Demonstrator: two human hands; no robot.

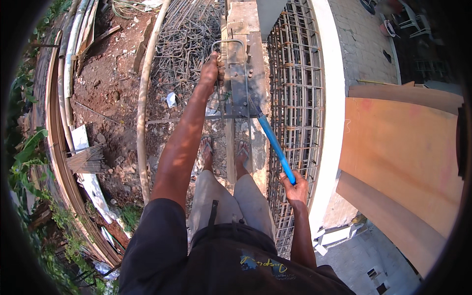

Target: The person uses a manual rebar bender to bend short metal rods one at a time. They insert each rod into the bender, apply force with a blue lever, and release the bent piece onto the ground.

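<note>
A thin steel rod (228, 41), bent into a U at its far end, lies over a wooden bending bench (240, 24) with upright metal pins (249, 55). My left hand (209, 73) is closed around the rod's left leg, near the bend. Low on the right, my right hand (295, 190) grips the end of a rebar bending bar's blue handle (276, 147). The bar slants up to the left, and its dark head meets the rod's right leg by the bench pins. How the head grips the rod is too small to tell.
A heap of bent steel stirrups (184, 59) lies left of the bench. Long rebar cages (295, 98) run along its right side, beside a white wall edge (333, 59). Brown boards (398, 152) stand farther right. A long pole (143, 113) and cut rods (87, 161) lie left.
</note>
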